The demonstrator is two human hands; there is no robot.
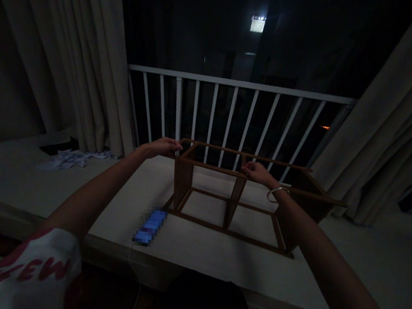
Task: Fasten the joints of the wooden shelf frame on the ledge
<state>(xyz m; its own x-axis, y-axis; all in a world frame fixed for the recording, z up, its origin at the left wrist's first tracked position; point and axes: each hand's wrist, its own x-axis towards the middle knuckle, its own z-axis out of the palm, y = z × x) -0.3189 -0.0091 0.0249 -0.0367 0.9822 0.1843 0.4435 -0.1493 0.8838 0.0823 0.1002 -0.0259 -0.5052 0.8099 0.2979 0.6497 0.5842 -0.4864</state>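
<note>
Frame (pixel 235 201) seems steadied, right hand (pixel 256 171) pinching its 12 o'clock edge; left hand (pixel 164 146) at 10, can't tell if fingers clamp; next probably wants even support.

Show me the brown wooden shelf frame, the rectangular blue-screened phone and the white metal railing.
Brown wooden shelf frame (pixel 235 201): head view, on its middle divider.
Rectangular blue-screened phone (pixel 150 227): head view, on its screen.
White metal railing (pixel 237 83): head view, on its top bar.
</note>
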